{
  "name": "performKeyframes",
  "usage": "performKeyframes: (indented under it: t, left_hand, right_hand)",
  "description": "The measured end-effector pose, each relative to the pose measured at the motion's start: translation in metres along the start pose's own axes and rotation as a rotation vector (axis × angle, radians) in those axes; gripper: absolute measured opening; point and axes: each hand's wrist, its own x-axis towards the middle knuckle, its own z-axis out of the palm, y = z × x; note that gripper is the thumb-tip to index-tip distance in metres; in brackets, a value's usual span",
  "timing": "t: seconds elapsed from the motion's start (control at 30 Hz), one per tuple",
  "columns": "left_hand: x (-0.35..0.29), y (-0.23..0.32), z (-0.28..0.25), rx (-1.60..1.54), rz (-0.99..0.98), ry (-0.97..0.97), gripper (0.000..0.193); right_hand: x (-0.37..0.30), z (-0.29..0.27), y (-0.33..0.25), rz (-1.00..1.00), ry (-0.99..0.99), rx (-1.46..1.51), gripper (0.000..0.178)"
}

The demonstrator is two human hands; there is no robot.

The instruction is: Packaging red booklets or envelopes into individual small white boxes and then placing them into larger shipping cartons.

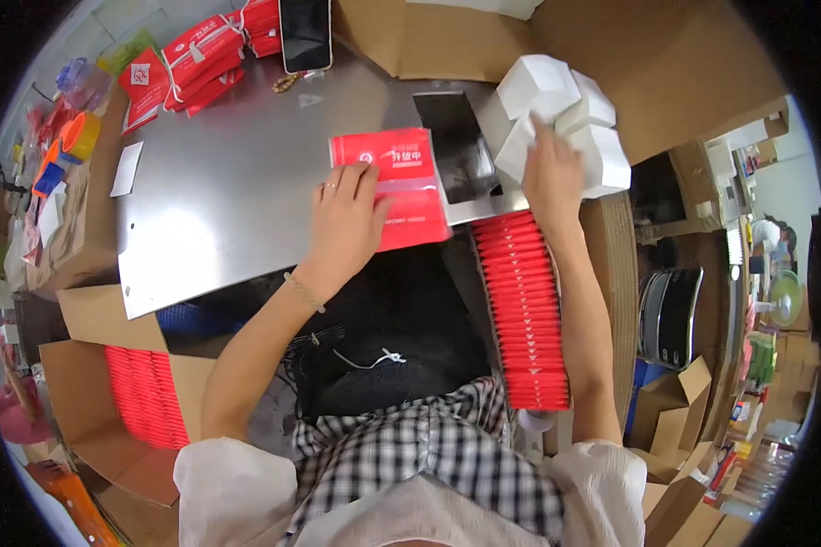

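My left hand [348, 219] lies flat on a red printed packet [415, 205] at the near edge of the metal table, its fingers stretched over the left side. A pale band crosses the packet's middle. Off to the right, my right hand [555, 173] is among several white blocks [538, 87] that look like stacked paper or small boxes. Its fingers are bent and drawn together at the face of one block; what they pinch, if anything, is hidden. Below that forearm stands a long row of red packets [520, 310], packed upright.
The metal table [219, 182] carries a black flat panel [461, 146], a phone [306, 36] and tied red bundles [205, 59]. Cardboard walls [666, 64] rise behind the white blocks. At lower left an open carton [82, 383] holds more red packets. An orange tape dispenser [77, 137] lies far left.
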Motion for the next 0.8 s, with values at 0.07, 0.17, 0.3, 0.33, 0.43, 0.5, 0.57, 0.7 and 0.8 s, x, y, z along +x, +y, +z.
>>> performKeyframes:
  t: [0.07, 0.17, 0.3, 0.33, 0.43, 0.5, 0.57, 0.7, 0.8]
  left_hand:
    - [0.006, 0.004, -0.007, 0.112, 0.038, -0.064, 0.031]
    - [0.026, 0.006, -0.012, 0.256, 0.083, -0.245, 0.019]
    - [0.035, -0.025, 0.004, -0.002, 0.130, -0.117, 0.019]
    - [0.028, -0.027, 0.004, 0.012, 0.144, -0.149, 0.019]
    - [0.013, -0.022, -0.004, -0.096, 0.354, -0.151, 0.023]
    - [0.007, -0.005, -0.004, -0.171, 0.355, -0.119, 0.024]
    - [0.004, -0.001, -0.014, -0.196, 0.223, -0.145, 0.027]
    - [0.018, 0.005, -0.026, -0.124, 0.243, -0.310, 0.038]
    - [0.025, 0.003, -0.016, -0.236, 0.207, -0.199, 0.041]
  right_hand:
    - [-0.005, -0.017, -0.052, 0.083, 0.375, 0.332, 0.048]
    - [-0.035, 0.014, -0.079, -0.410, 0.050, 0.412, 0.050]
    - [-0.045, 0.037, -0.107, -0.410, -0.082, 0.713, 0.043]
    - [-0.044, 0.034, -0.113, -0.457, -0.094, 0.677, 0.042]
    - [-0.024, 0.026, -0.115, -0.117, -0.338, 0.324, 0.047]
    - [-0.036, 0.036, -0.114, -0.215, -0.215, 0.612, 0.047]
    - [-0.030, 0.012, -0.091, -0.159, -0.263, 0.822, 0.046]
    - [-0.028, -0.004, -0.011, 0.182, 0.050, 0.189, 0.018]
    - [-0.029, 0.013, 0.020, 0.318, -0.024, 0.610, 0.013]
